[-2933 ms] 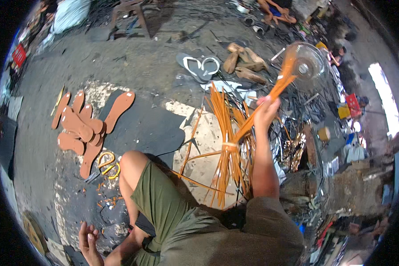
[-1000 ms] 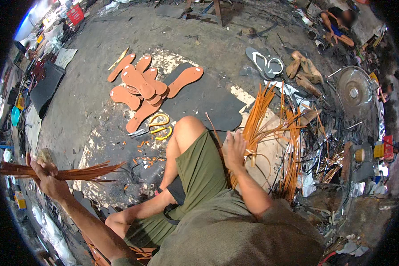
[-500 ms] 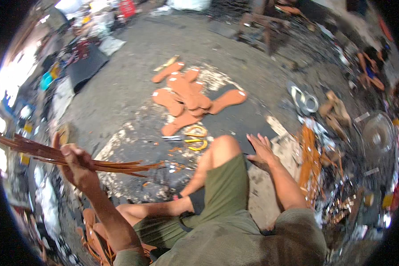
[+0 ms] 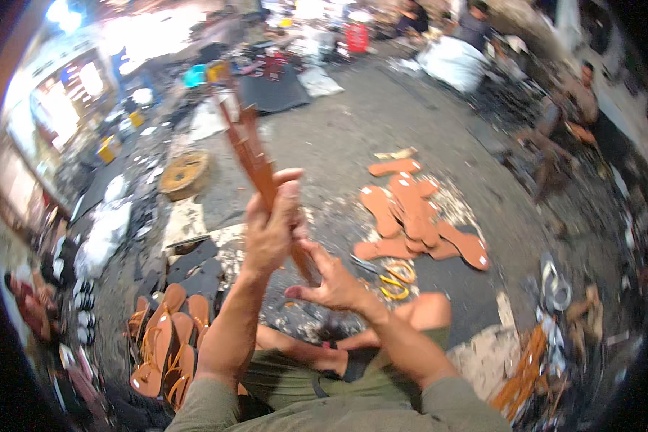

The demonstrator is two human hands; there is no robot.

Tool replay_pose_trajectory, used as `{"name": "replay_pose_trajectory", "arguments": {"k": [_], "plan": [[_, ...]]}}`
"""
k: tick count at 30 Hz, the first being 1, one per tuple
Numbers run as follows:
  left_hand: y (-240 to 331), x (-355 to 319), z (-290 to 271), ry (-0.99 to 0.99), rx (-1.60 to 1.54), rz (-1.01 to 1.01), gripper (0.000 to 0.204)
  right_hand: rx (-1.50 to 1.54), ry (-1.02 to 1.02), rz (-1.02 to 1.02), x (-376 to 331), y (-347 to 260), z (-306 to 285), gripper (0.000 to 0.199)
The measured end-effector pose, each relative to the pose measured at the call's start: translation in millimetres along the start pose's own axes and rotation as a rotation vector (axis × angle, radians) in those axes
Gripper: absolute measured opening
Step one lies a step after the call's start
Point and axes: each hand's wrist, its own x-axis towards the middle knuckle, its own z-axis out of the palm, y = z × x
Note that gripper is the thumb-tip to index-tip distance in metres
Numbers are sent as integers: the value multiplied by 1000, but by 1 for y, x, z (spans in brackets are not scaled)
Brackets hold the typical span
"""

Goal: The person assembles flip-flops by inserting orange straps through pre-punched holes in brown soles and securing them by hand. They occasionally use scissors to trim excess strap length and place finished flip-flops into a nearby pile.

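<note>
Left hand [image 4: 272,223] is clamped round a bundle of brown strips [image 4: 248,147], held aloft in front of the body, far ends pointing up and away over the floor [image 4: 324,129]. Right hand [image 4: 331,281] is just below, thumb and fingers apart about the bundle's near end; motion blur there, so I can't say whether it touches. Step in hand, my judgement: evening up the bundle between both hands. Next move, I judge, calls for a firm left grip and a light right one, so no strip slips out. Soles [image 4: 410,209] lie heaped to the right, scissors [image 4: 396,279] just beside them; sandals [image 4: 162,345] stand at left.
</note>
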Motion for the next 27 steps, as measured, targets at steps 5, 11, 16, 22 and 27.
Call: {"name": "replay_pose_trajectory", "arguments": {"k": [5, 11, 16, 22, 27], "plan": [[48, 29, -11, -214, 6, 237, 39, 96, 137, 452, 20, -10, 36, 33], [-55, -19, -47, -329, 220, 163, 63, -85, 179, 358, -17, 51, 54, 32], [-73, -42, -33, -204, 111, -186, 44, 266, 271, 365, -20, 62, 62, 28], [-5, -22, -26, -46, -147, 28, 46, -46, 190, 361, -42, 37, 69, 26], [-62, -32, -36, -26, -26, 51, 50, -105, 125, 435, -55, 61, 74, 31]]}}
